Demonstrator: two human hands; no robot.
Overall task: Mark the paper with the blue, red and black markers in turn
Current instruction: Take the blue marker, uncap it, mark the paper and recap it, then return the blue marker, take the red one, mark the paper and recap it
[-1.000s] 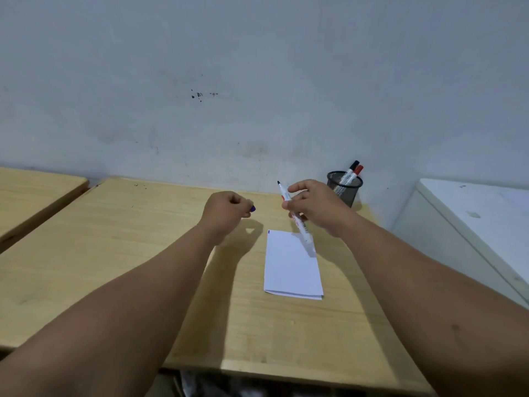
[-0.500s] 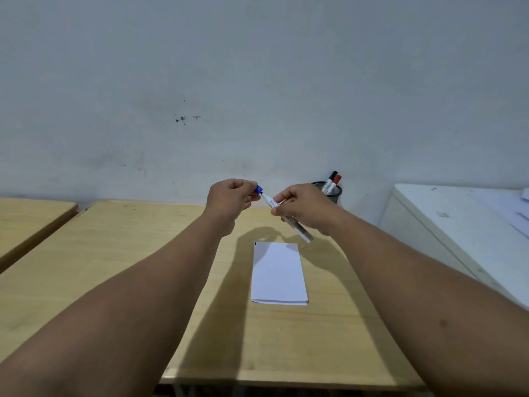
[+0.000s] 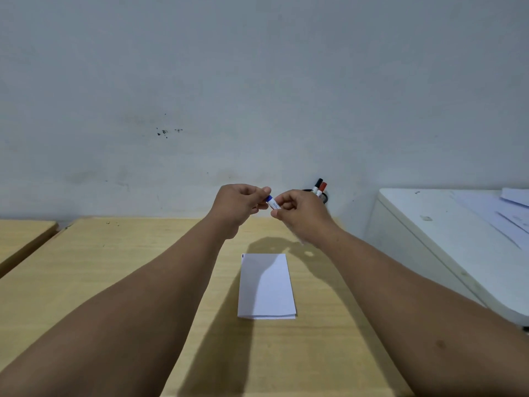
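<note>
My left hand is pinching the blue cap; my right hand is gripping the blue marker, paper lying at six o'clock.

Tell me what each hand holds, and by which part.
Both hold the blue marker above the desk: the right hand grips its white barrel, the left hand pinches the blue cap end.

Pretty dim, flat indoor light with a cool grey cast. Soft shadows from the arms fall toward 6 o'clock across the desk and paper. Wide-angle stretch at the edges, slightly soft overall
</note>
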